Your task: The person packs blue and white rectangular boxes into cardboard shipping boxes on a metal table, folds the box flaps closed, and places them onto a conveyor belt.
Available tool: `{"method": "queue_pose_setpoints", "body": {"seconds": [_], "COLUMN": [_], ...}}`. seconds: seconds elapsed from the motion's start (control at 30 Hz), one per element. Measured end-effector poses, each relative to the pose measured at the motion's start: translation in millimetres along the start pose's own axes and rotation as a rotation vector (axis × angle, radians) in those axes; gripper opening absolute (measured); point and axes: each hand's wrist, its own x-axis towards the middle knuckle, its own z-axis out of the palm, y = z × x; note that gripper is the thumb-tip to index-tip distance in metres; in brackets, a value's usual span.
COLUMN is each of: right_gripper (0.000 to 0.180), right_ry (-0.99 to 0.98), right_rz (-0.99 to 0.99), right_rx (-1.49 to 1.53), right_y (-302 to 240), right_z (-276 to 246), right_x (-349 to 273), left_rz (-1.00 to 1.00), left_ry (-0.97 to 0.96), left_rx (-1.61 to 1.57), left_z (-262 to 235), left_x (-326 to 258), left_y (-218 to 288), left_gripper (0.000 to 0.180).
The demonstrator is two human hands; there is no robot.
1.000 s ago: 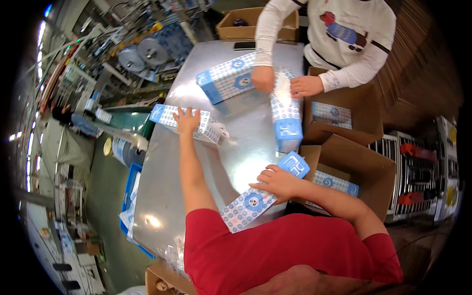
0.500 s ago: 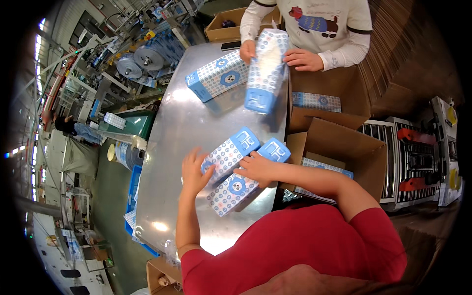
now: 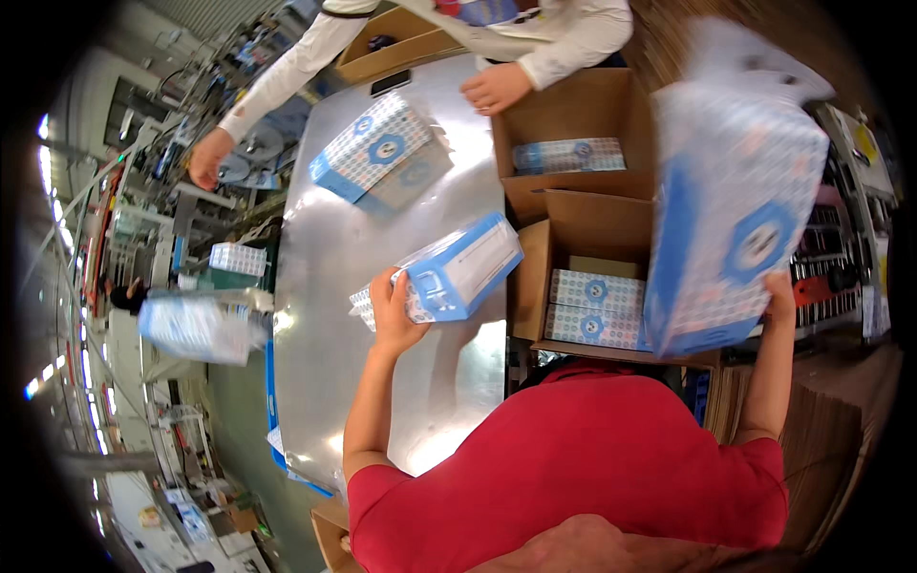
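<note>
A blue-and-white patterned rectangular pack wrapped in clear film is held tilted above the shiny sheet-metal table; the left hand is closed around its near end, apparently so that the long body can be swung toward the boxes. A second, larger blue-and-white patterned pack is held raised and blurred at the right, the right hand being closed on its lower corner, a hold suited to lifting it clear of the box walls. Beneath it, an open brown cardboard box is seen just beside the table's right edge, with like packs laid flat inside and open room left above them. A further open cardboard box is set behind it. Across the table, a co-worker's hand is rested near that box's rim, and a third patterned pack lies well apart on the table.
</note>
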Motion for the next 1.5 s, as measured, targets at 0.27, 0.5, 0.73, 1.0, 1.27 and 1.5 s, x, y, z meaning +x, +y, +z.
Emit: {"method": "queue_pose_setpoints", "body": {"seconds": [0.27, 0.5, 0.73, 1.0, 1.27, 1.5], "right_gripper": [0.049, 0.060, 0.061, 0.066, 0.081, 0.106], "right_ry": [0.635, 0.606, -0.358, -0.632, -0.819, -1.093], "right_rz": [-0.264, 0.007, -0.371, -0.073, 0.511, 0.582], "right_rx": [0.398, 0.445, -1.466, -1.988, -1.838, -2.020], "right_y": [101.4, 38.2, -10.6, 267.4, 313.1, 322.4], "right_z": [-81.7, -18.5, 93.3, 57.4, 71.5, 72.6], "right_x": [-40.8, -48.4, 5.1, 98.5, 107.2, 109.3], "left_rz": [-0.151, 0.218, 0.120, -0.313, -0.843, -1.316], "left_ry": [-0.318, -1.297, -1.378, -1.727, -0.218, 0.078], "left_rx": [-0.876, -0.754, -0.332, -0.398, -0.238, 0.449], "left_z": [88.5, 252.8, 329.2, 306.9, 92.1, 12.5], "left_x": [68.6, 41.9, 59.9, 19.0, -85.4, -259.2], "left_y": [63.2, 177.1, 135.6, 135.4, 147.1, 162.7], "left_gripper": [0.088, 0.072, 0.070, 0.068, 0.037, 0.049]}}
